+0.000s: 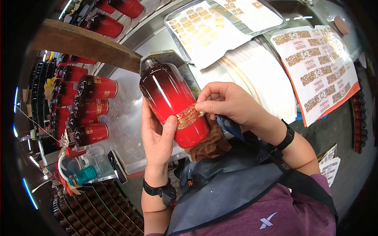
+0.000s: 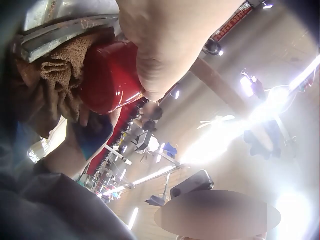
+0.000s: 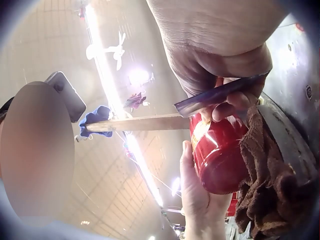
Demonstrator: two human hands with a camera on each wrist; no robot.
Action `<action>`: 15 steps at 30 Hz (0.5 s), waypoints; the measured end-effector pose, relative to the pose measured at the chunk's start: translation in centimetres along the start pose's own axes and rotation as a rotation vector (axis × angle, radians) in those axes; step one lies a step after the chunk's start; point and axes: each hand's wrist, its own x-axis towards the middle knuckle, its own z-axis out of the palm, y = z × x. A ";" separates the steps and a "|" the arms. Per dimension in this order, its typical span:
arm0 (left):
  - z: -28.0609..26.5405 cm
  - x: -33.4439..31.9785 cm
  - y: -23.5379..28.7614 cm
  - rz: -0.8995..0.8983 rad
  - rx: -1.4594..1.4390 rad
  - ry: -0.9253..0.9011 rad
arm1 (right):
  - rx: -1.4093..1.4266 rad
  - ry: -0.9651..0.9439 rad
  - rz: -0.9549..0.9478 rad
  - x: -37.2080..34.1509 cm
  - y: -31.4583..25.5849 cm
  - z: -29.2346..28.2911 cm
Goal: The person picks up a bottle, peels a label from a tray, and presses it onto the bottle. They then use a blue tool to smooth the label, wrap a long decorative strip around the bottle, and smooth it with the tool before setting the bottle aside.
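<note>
A red bottle with a dark top (image 1: 165, 88) lies tilted over a brown cloth (image 1: 210, 145), its neck toward the upper left. A gold patterned band (image 1: 188, 118) wraps its lower part. The left hand (image 1: 155, 137) grips the bottle from the side, thumb on the band. The right hand (image 1: 230, 103) pinches at the band's right end with thumb and forefinger. In the right wrist view, a dark blue flat blade-like tool (image 3: 220, 95) is held in the right hand (image 3: 220, 55) beside the red bottle (image 3: 220, 155). The left wrist view shows the left hand (image 2: 160, 45) against the bottle's base.
Several red bottles (image 1: 94, 87) stand at the left. A wooden beam (image 1: 86, 43) crosses the upper left. Gold label sheets lie on a tray (image 1: 271, 28) and on an orange-backed sheet (image 1: 321, 70) at right. A phone (image 1: 117, 167) lies near glass jars at lower left.
</note>
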 end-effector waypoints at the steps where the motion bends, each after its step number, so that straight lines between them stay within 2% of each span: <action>1: 0.0 0.0 0.0 0.008 0.009 -0.004 | 0.002 0.001 -0.001 0.0 0.0 0.0; 9: 0.0 0.0 -0.2 0.006 0.012 -0.008 | -0.014 -0.001 -0.025 -0.4 -0.2 0.1; 12: 0.2 0.0 -0.5 0.063 0.070 0.039 | -0.017 -0.003 -0.056 -0.9 -0.7 0.3; 15: -0.1 0.0 -0.3 -0.007 -0.006 0.017 | -0.033 -0.004 -0.082 -1.3 -1.3 0.5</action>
